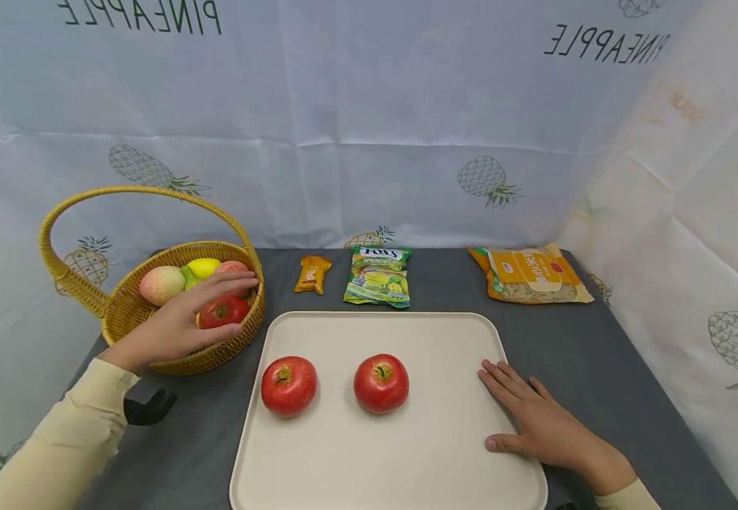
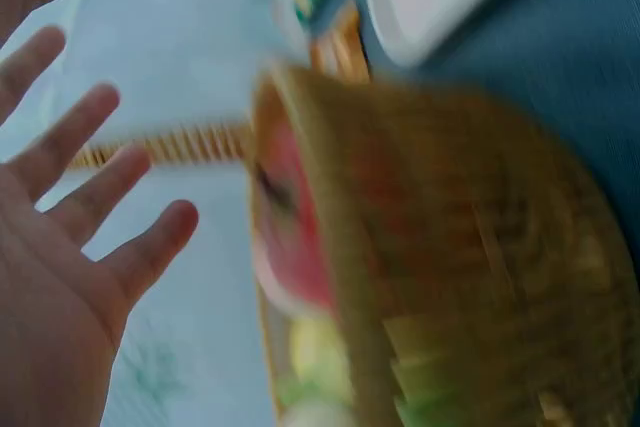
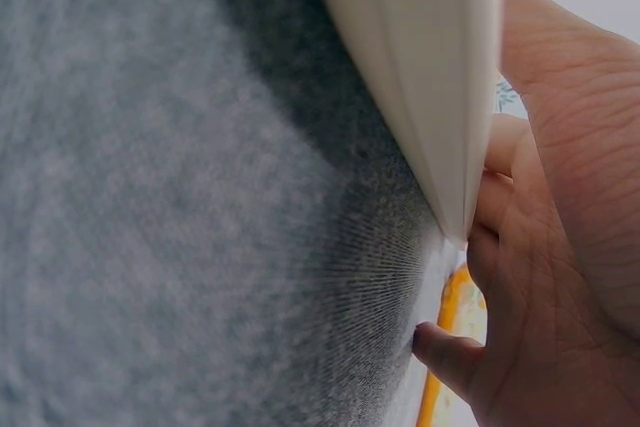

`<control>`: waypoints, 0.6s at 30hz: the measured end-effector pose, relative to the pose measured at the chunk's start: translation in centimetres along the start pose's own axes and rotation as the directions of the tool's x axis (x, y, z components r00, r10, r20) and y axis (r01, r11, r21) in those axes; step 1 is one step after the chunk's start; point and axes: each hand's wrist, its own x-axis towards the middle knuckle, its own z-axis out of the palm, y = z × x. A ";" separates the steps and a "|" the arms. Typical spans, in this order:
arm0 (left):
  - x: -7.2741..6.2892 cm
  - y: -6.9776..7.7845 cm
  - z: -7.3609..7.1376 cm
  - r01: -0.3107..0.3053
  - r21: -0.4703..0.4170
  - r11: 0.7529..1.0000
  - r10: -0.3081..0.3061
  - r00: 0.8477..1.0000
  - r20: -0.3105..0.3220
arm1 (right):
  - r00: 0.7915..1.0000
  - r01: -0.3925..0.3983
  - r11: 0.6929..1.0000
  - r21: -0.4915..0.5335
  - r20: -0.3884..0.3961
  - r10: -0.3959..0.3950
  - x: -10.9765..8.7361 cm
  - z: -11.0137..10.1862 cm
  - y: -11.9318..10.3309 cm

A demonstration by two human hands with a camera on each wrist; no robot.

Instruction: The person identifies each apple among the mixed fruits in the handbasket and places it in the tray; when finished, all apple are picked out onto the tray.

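Note:
My left hand (image 1: 184, 319) hovers over the yellow wicker basket (image 1: 248, 326), fingers spread and holding nothing. Inside the basket are a red apple (image 1: 225, 312), a peach (image 1: 162, 285) and a yellow fruit (image 1: 204, 267); the hand partly covers the apple. The left wrist view shows the fingers apart from the basket's woven side (image 2: 480, 247). My right hand (image 1: 537, 425) rests on the right edge of the beige tray (image 1: 445, 467), fingers straight. Two red apples (image 1: 289, 387) stand on the tray, one at its left side and the other (image 1: 381, 383) near the middle.
Behind the tray lie a small orange packet (image 1: 312, 274) and a green Fox's candy bag (image 1: 378, 277). An orange bag of grain (image 1: 532, 275) sits at the back right. The basket's tall handle (image 1: 146, 190) arches above it. A pineapple-print curtain (image 1: 369, 106) hangs behind the table.

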 end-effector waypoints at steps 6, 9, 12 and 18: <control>-2.2 -3.4 -0.7 0.123 -0.028 0.992 -0.123 0.992 -0.002 | 1.000 0.010 1.000 0.014 -0.015 -0.010 -0.1 0.0 0.0; -2.8 -4.7 -0.3 0.140 -0.022 0.990 -0.140 0.990 -0.007 | 1.000 0.015 0.999 0.029 -0.020 -0.015 -0.2 0.1 0.0; -3.1 -5.6 0.0 0.140 -0.028 0.990 -0.140 0.990 -0.009 | 1.000 0.017 0.999 0.037 -0.020 -0.016 -0.2 0.1 0.0; -3.2 -6.2 0.5 0.166 -0.013 0.986 -0.166 0.986 0.016 | 1.000 0.000 0.999 0.044 -0.007 0.000 -0.2 0.0 0.0</control>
